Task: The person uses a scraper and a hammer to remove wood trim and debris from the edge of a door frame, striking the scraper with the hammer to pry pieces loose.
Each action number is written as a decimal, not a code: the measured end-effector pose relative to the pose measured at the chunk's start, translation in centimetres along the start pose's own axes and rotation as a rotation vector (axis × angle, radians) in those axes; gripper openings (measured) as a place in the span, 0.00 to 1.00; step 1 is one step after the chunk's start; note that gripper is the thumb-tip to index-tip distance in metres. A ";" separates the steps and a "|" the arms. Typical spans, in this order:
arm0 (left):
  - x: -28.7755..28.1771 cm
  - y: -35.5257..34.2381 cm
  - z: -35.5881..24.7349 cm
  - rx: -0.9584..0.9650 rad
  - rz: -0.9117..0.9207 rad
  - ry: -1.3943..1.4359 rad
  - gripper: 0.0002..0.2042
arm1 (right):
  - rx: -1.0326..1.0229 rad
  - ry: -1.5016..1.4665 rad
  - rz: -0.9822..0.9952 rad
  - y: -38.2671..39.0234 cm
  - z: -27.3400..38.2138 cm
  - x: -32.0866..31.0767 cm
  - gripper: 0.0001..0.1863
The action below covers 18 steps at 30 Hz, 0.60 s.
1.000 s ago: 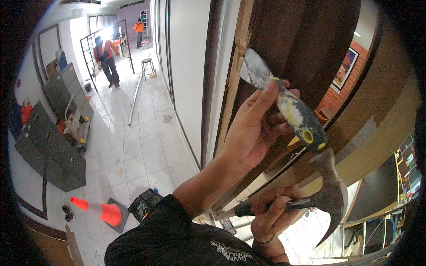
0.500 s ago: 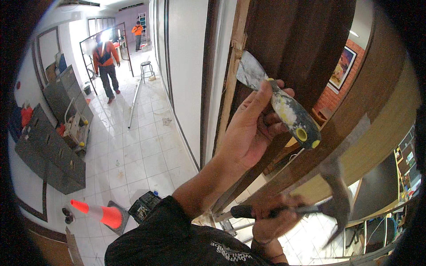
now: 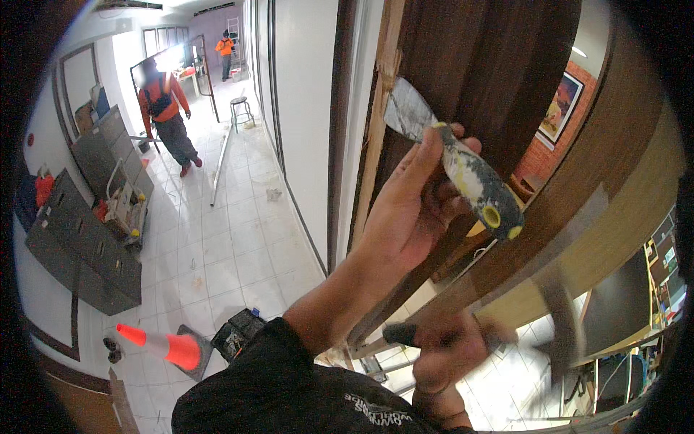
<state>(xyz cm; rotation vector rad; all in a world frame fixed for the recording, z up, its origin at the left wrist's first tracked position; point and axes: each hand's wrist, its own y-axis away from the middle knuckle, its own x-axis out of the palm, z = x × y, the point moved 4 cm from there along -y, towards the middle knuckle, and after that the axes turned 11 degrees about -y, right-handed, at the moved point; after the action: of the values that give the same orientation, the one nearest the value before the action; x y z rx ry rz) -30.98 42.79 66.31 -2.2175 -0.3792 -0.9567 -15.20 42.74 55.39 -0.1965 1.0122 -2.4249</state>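
My left hand (image 3: 412, 199) is closed around the handle of a putty knife (image 3: 473, 173), thumb on the near side. Paint and plaster stain its dark handle, which has yellow accents. The blade points up and left, its edge at the bare, splintered wood strip (image 3: 374, 145) beside the dark brown wood panel (image 3: 463, 61). Lower and to the right, my right hand (image 3: 452, 354) grips a hammer (image 3: 400, 333) by its dark handle. Motion smears the hammer's head, which is apart from the putty knife's butt end.
An orange and white cone (image 3: 170, 349) stands at lower left beside an open black toolbox (image 3: 242, 329). Grey cabinets (image 3: 87, 242) line the left wall. A person in orange (image 3: 166, 108) is in the corridor; another (image 3: 225, 50) is farther back. A stool (image 3: 241, 110) and long metal bar (image 3: 222, 163) are there too.
The hammer in my right hand has swung slightly, its blurred head shifting a little right. My left hand still holds the putty knife at the strip. The nearer person in the corridor has changed stance.
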 end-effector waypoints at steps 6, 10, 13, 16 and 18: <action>-0.8 0.6 -0.2 0.006 0.011 0.010 0.15 | 0.189 -0.453 -0.216 1.3 -0.3 0.3 0.24; -0.9 0.9 -0.4 -0.041 -0.050 0.002 0.18 | 0.058 -0.254 0.022 0.3 0.4 1.3 0.25; -1.1 0.9 -0.5 -0.028 -0.028 -0.015 0.18 | 0.090 -0.251 -0.027 -0.7 1.4 2.6 0.24; -0.4 0.6 -0.5 0.042 0.049 0.020 0.18 | 0.098 -0.456 -0.052 -0.6 1.3 2.4 0.22; -0.2 0.6 -0.5 0.095 0.072 0.052 0.19 | 0.107 -0.444 -0.035 -0.8 1.6 2.2 0.20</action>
<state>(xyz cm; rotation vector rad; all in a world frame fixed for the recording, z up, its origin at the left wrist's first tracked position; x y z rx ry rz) -31.06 42.01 66.13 -2.1022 -0.3127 -0.9376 -16.88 41.14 56.94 -0.6843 0.6820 -2.3085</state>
